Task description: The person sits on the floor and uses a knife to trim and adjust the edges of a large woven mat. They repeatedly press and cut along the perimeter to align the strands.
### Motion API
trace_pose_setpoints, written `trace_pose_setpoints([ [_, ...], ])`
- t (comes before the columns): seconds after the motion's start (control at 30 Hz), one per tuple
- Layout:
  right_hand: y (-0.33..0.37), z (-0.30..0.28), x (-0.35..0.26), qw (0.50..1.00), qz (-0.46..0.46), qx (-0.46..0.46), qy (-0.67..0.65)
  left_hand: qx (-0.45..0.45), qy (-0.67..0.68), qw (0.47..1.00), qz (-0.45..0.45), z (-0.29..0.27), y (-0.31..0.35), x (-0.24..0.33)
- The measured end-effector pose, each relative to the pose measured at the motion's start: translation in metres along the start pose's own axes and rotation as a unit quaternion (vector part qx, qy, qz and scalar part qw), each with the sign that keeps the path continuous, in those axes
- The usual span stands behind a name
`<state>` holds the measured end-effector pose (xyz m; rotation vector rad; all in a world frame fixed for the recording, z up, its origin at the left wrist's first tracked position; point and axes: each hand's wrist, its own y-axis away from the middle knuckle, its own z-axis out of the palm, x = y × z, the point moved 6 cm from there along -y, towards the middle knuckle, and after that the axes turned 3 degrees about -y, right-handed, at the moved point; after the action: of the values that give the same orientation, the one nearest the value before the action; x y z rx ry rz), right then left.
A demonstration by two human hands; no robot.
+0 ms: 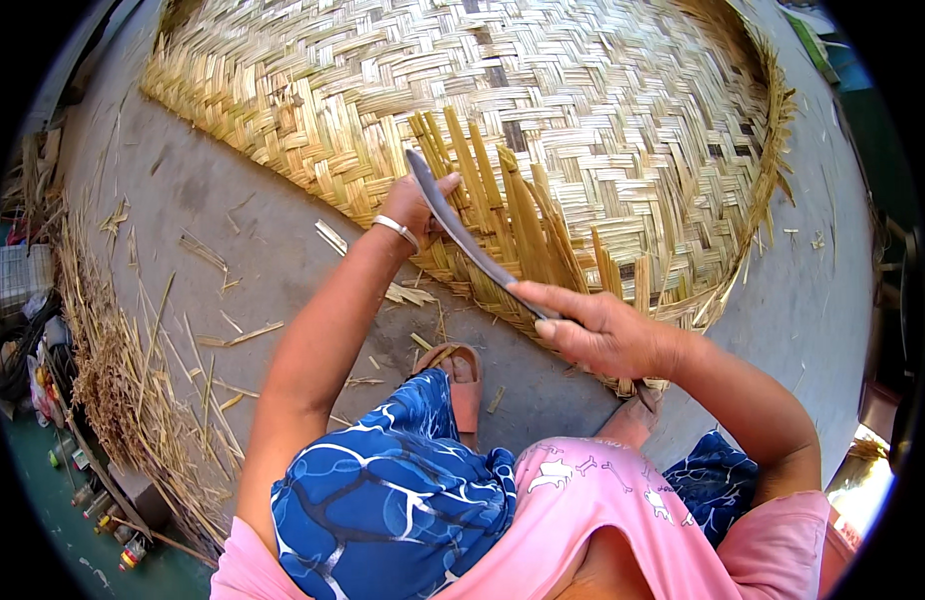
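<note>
The right hand [611,335] held a curved knife [467,243] — its grip closed round the lower end — with the blade slanting over a woven mat [623,120]. The left hand [411,207] was at the mat's loose strips [524,215], its grip too hidden to tell. The mat lay on the floor [223,200].

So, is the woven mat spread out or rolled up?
Spread out: the woven mat covers much of the floor, weave facing up, loose strips sticking out beside the left hand.
</note>
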<state>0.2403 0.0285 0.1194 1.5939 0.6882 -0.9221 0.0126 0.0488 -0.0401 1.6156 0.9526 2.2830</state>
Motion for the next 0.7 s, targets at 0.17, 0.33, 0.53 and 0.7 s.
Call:
trace_pose_setpoints([
  [0.17,-0.032,-0.023,0.026,0.986,0.136,0.07,-0.071,0.115,-0.095,0.987,0.055,-0.004,0.005,-0.005],
  [0.33,-0.059,-0.042,0.026,0.983,0.143,0.085,0.075,0.069,0.019,0.997,0.023,-0.01,0.002,-0.015],
  [0.53,-0.072,-0.044,0.021,0.976,0.13,0.074,0.155,0.06,0.081,0.995,-0.006,-0.015,-0.001,-0.015],
  [0.7,-0.089,-0.027,0.029,0.93,0.115,0.163,0.308,0.066,0.066,0.994,-0.06,-0.006,-0.002,-0.006],
])
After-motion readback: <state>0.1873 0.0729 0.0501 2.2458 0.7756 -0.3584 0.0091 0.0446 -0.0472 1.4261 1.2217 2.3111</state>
